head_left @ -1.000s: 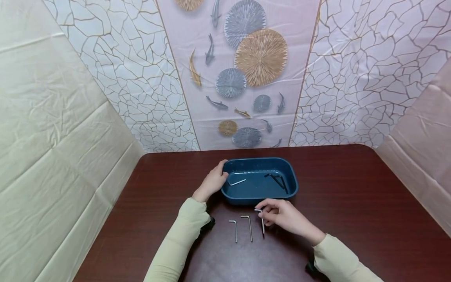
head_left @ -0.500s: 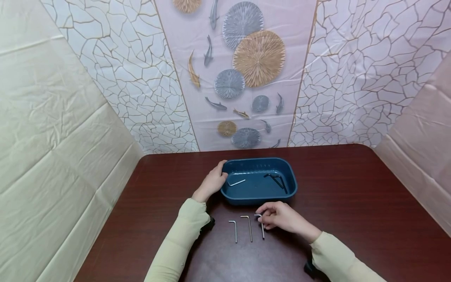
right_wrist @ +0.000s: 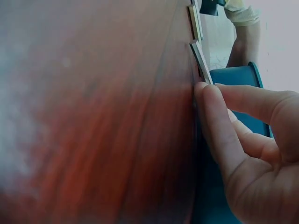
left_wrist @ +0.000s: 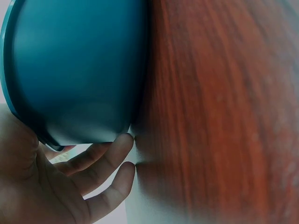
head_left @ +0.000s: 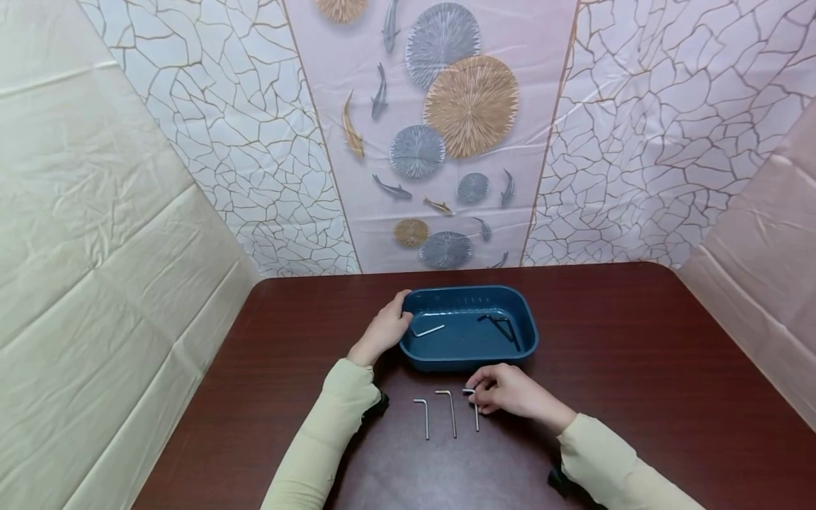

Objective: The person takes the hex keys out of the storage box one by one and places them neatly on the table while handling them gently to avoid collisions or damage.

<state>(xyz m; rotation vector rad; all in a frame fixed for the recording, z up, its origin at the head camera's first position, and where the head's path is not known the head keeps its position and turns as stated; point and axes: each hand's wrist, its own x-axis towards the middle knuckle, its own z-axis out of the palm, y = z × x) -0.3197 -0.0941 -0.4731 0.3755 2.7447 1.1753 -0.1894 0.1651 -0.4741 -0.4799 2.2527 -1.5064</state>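
Observation:
In the head view, my right hand (head_left: 510,393) pinches a silver hex key (head_left: 477,418) between thumb and fingers, low at the tabletop. Its long arm points towards me. In the right wrist view the end of this hex key (right_wrist: 201,60) sticks out past the fingertips. Two more silver hex keys, a middle hex key (head_left: 452,414) and a left hex key (head_left: 426,419), lie in a row to its left. My left hand (head_left: 385,327) grips the left end of a blue plastic tray (head_left: 468,365), thumb at the rim. The left wrist view has the fingers (left_wrist: 117,151) by the tray's outer wall.
Inside the tray lie a silver hex key (head_left: 430,330) on the left and several black hex keys (head_left: 500,328) on the right. The dark red wooden table (head_left: 637,354) reaches back to a patterned cloth (head_left: 472,212). Pale cloth walls stand at both sides.
My right hand has come slightly down and towards me, lowering the pinched hex key level with the other two in the row. The left hand and the tray have stayed put.

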